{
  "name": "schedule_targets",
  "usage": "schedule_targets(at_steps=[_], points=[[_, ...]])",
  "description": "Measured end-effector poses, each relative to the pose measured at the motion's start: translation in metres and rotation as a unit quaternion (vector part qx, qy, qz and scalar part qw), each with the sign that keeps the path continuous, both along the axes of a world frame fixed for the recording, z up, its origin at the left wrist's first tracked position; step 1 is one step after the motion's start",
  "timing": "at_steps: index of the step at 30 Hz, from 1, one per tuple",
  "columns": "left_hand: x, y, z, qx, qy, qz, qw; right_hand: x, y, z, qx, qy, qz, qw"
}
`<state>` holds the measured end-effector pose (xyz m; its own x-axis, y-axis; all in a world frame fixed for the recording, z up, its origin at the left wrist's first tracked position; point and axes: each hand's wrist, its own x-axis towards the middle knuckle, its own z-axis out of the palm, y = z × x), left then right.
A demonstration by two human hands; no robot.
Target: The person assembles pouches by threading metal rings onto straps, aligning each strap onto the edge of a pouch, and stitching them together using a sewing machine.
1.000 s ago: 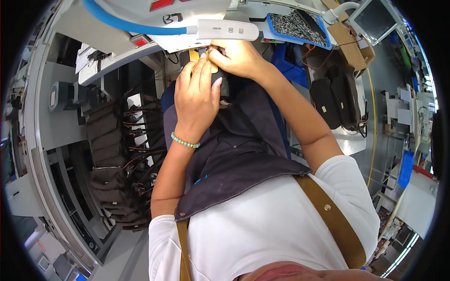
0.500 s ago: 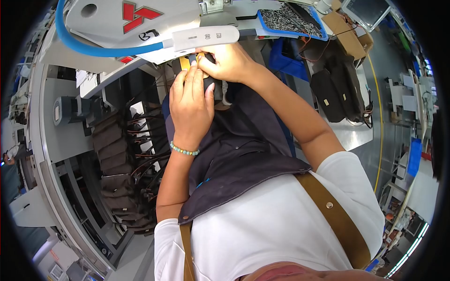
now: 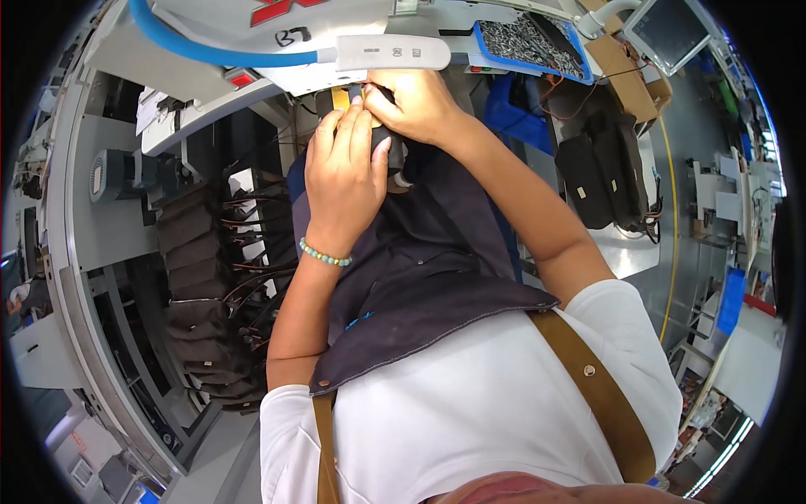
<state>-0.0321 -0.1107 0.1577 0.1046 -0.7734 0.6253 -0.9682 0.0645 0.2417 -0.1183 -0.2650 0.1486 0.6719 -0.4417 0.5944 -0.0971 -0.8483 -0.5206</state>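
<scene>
Below the edge of a white machine housing (image 3: pixel 302 71), both hands work close together at a dark workpiece (image 3: pixel 395 151) with yellow strips (image 3: pixel 340 98) on it. My left hand (image 3: pixel 346 164), a beaded bracelet at its wrist, lies over the piece with fingers stretched out and thumb apart. Beside it, my right hand (image 3: pixel 420 105) has its fingers curled and its thumb pressed down at a yellow strip. A white lamp head (image 3: pixel 393 53) on a blue flexible neck (image 3: pixel 201 55) hangs just above the fingers. Much of the workpiece is hidden by the hands.
Black padded pieces with wires hang in a stack (image 3: pixel 197 294) at my left. More black pieces (image 3: pixel 600 172) lie on a metal surface at my right. A blue-rimmed tray (image 3: pixel 529 52) of small metal parts, a cardboard box (image 3: pixel 621 80) and a screen (image 3: pixel 667 34) stand beyond.
The view has shifted slightly, so the machine and lamp sit further right and a little higher. Both hands stay at the workpiece in nearly the same pose.
</scene>
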Motion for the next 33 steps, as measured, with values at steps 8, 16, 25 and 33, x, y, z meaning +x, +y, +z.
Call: schedule_targets(at_steps=[8,16,25,33], points=[[0.001,0.001,-0.001,0.0,0.008,-0.003,1.0,0.005,-0.002,-0.008,-0.022,-0.03,-0.008,0.999],[-0.001,0.003,-0.001,0.003,0.009,-0.005,1.0,0.004,0.0,-0.01,-0.016,-0.056,-0.012,0.998],[0.0,0.005,0.0,0.0,0.009,-0.01,1.0,0.002,0.002,-0.006,-0.009,-0.023,-0.014,1.0],[0.01,0.007,0.005,-0.024,0.046,-0.036,0.998,0.008,-0.009,-0.001,0.029,0.0,0.016,0.999]])
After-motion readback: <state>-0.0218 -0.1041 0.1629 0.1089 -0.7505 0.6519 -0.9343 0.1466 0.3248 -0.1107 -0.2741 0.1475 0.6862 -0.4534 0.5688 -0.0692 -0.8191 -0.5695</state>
